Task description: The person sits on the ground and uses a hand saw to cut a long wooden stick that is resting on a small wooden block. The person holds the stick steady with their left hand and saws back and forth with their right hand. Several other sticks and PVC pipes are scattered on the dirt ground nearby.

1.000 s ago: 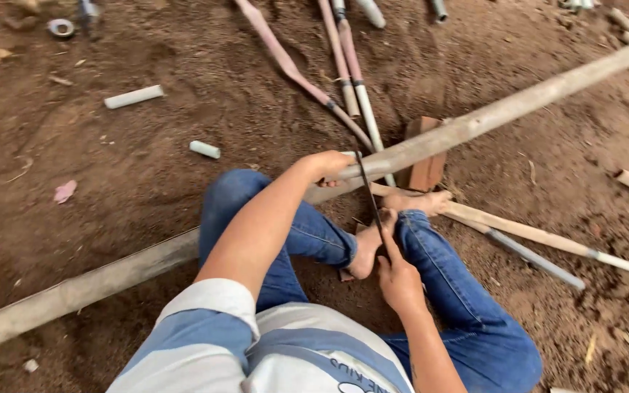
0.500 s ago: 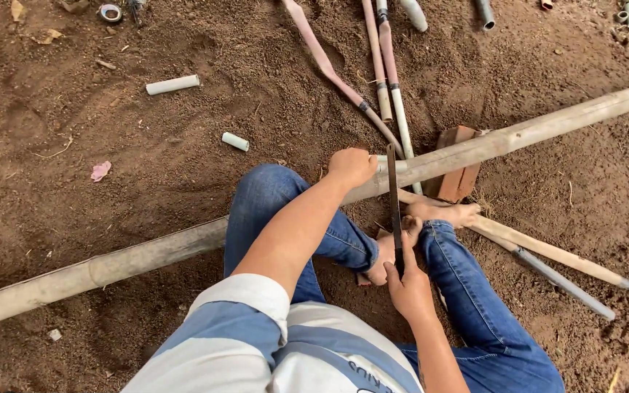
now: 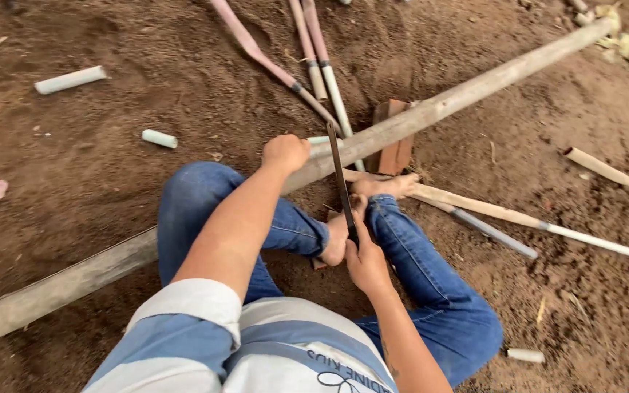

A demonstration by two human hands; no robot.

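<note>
Left hand: closed around the long pole, pressing it down. Right hand: fist closed on the saw blade, which crosses the pole beside a brick.

I see a long pale pipe, dusty and straight, lying slantwise across the dirt from the lower left edge up to the upper right, propped near its middle on a reddish brick. My left hand closes over it just beside the cut. A thin dark saw blade crosses the pipe almost square, tilted a little, its far end past the pipe and its near end gripped in my right hand. I think the blade touches the pipe, though the contact is hard to make out.
</note>
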